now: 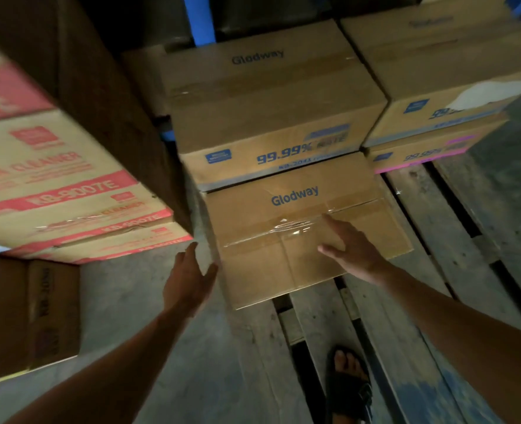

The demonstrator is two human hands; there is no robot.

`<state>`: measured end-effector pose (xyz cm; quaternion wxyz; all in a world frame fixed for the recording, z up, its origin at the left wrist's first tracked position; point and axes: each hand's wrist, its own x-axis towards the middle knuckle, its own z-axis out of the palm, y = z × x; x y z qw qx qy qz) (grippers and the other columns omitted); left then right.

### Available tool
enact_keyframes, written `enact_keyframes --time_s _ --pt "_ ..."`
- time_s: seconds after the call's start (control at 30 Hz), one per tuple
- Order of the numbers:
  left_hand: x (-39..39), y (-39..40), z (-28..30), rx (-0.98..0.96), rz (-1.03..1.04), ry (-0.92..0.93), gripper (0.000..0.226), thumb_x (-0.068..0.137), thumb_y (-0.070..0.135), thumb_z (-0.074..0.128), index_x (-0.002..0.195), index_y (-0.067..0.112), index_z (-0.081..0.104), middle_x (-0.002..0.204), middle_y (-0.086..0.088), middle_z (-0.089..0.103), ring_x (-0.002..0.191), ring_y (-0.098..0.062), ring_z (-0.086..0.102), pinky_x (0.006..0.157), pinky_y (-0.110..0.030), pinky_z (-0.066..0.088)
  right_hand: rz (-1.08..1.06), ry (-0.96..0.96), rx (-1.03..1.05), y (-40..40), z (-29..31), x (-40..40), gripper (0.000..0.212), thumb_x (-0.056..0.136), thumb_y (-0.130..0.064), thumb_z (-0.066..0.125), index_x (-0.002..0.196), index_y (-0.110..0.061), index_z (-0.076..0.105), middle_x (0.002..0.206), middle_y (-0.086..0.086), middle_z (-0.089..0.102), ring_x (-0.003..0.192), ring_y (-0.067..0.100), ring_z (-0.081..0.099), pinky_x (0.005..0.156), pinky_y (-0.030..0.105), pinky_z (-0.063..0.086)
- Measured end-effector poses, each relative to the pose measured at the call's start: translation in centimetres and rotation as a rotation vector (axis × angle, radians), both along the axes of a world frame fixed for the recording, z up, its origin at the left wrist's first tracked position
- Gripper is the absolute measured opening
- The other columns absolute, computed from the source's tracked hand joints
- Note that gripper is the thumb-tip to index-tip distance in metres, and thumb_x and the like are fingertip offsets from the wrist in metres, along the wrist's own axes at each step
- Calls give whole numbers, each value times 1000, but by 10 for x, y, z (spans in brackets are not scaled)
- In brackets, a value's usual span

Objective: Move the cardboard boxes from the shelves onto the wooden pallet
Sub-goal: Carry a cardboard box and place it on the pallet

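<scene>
Presently, both hands are seen empty with fingers spread. Right hand (352, 250) is held over the near right part of the low cardboard box (302, 231); contact cannot be told. Left hand (188, 278) is positioned just beside its near left corner. Box: brown, taped along the top seam, tape wrinkled, "Glodway" printed in blue, laid on the wooden pallet (454, 240). Stacked boxes (271, 102) are set behind it, farther away.

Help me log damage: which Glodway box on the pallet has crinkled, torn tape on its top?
The low front Glodway box, directly under the right hand. The taller stacked boxes behind it show smooth tape.
</scene>
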<state>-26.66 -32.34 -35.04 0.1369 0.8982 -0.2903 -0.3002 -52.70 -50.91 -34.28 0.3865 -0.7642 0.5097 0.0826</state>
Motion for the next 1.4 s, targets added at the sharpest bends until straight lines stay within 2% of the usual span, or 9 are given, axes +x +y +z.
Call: enact_keyframes --time_s 0.3,0.4,0.53,0.73,0.83,0.97,1.17,1.27,1.4 --pt "102 155 111 -205 161 -155 40 91 36 57 129 27 52 125 0 60 111 -21 59 91 -38 49 90 -391 312 173 109 189 69 90 -37 62 146 -42 21 142 -1 47 113 12 56 87 21 45" --pt "144 213 145 -265 245 -242 26 90 32 58 114 27 61 114 2 67 102 -24 64 82 -36 51 121 -413 357 226 131 247 76 75 -65 61 137 -54 18 133 0 54 97 10 62 86 26 49" --pt "217 298 172 -331 276 -334 36 83 51 45 105 29 63 108 2 68 93 -27 66 75 -42 55 246 -408 394 290 153 332 110 54 -94 47 148 -45 18 138 -3 54 117 13 57 103 37 44" --pt "342 438 159 -348 580 -392 24 91 28 58 112 18 64 109 -13 61 94 -34 63 78 -39 52 369 -329 525 392 163 458 83 86 -53 60 152 -35 13 125 -3 61 108 15 62 88 33 51" --pt "392 490 147 -310 720 -343 31 91 19 62 122 11 62 114 -23 54 100 -41 59 88 -41 46 324 -353 599 426 156 505 82 89 -45 62 152 -38 10 136 -3 48 120 18 53 76 29 52" --pt "449 553 127 -145 737 -243 50 92 28 60 140 18 49 140 -24 40 128 -38 45 108 -41 34 320 -472 450 461 130 561 95 80 -46 71 149 -46 6 153 -15 22 138 14 29 109 44 32" --pt "493 578 110 77 693 -91 76 86 53 60 150 32 26 158 -14 14 145 -34 19 119 -45 15 303 -281 422 482 91 606 125 59 -72 69 148 -41 -13 160 -13 9 144 18 23 112 53 29" --pt "495 578 102 102 751 -92 90 66 73 65 142 48 23 149 0 13 140 -34 19 111 -61 20 288 -297 334 495 77 615 111 85 -45 65 147 -30 -25 159 1 13 142 25 28 114 45 30" --pt "511 578 107 247 739 -107 99 50 80 70 132 48 26 154 -3 7 146 -37 -1 107 -71 8 198 -275 302 509 70 609 87 91 -44 57 151 -25 -3 153 13 29 137 34 35 109 48 31"
